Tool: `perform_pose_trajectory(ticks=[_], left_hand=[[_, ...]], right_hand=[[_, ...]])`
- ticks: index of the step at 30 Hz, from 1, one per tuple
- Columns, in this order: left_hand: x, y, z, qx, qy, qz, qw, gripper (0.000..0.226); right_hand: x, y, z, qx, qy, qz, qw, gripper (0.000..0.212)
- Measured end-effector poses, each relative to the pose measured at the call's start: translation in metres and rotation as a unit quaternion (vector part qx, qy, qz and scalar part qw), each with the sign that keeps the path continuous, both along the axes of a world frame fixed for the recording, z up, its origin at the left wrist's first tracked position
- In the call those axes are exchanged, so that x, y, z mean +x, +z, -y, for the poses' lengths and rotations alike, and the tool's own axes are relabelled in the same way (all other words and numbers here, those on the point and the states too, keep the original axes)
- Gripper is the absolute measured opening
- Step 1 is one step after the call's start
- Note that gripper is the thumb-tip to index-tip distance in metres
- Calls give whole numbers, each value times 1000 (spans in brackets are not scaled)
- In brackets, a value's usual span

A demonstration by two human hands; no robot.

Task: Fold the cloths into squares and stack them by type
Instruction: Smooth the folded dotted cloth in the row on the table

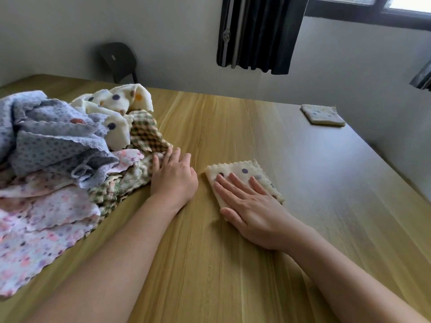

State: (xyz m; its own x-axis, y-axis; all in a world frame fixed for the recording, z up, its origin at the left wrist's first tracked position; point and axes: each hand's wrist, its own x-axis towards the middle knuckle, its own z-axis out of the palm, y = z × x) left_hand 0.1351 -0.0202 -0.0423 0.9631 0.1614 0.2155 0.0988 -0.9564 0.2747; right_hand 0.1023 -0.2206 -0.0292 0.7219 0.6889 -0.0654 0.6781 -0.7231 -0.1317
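- Cloths (58, 159) lie in a loose heap, blue, pink, checked and cream dotted, at nine o'clock on the wooden table (233, 264).
- At twelve o'clock a dark curtain (258, 33) hangs on the wall, with a dark chair (119, 59) at eleven.
- Flat and released, the right hand (251, 206) presses straight fingers on the folded dotted cloth (245, 170), which sits mid-table.
- At the heap's three o'clock edge the left hand (173, 180) lies relaxed, fingertips touching the checked cloth (126, 183), grasping nothing.
- Well apart at two o'clock, a folded cream square (323, 115) rests near the table's far edge.
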Motion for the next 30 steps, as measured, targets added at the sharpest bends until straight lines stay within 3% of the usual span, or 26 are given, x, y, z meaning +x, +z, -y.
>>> perform_pose_trajectory(ticks=[6, 9, 13, 16, 20, 22, 24, 26, 28, 30], left_hand=[[0, 1, -1, 1, -24, 14, 1000, 46], [-4, 3, -1, -21, -47, 70, 996, 42], [-11, 9, 4, -53, -213, 89, 972, 42], [-21, 9, 12, -6, -292, 50, 955, 38], [-33, 16, 9, 94, -287, 128, 945, 30], [-36, 17, 4, 94, -278, 170, 941, 36], [-38, 24, 11, 60, -261, 151, 952, 40], [-34, 29, 25, 20, -235, 66, 969, 44], [-24, 23, 34, 21, -213, -47, 976, 52], [-18, 16, 35, 40, -201, -117, 972, 61]], right_hand=[[1, 2, -2, -1, 4, 2, 1000, 60], [2, 2, 4, 65, -10, -4, 998, 57], [11, 5, 13, 94, -28, 1, 995, 43], [12, 4, 21, 155, -43, 32, 986, 37], [5, 3, 31, 219, -95, 104, 965, 24], [-6, 9, 32, 311, -169, 70, 933, 19], [-13, 20, 32, 389, -267, -57, 880, 16], [-15, 30, 33, 437, -308, -207, 819, 15], [-17, 38, 33, 490, -287, -330, 754, 17], [-16, 40, 32, 510, -260, -391, 721, 18]])
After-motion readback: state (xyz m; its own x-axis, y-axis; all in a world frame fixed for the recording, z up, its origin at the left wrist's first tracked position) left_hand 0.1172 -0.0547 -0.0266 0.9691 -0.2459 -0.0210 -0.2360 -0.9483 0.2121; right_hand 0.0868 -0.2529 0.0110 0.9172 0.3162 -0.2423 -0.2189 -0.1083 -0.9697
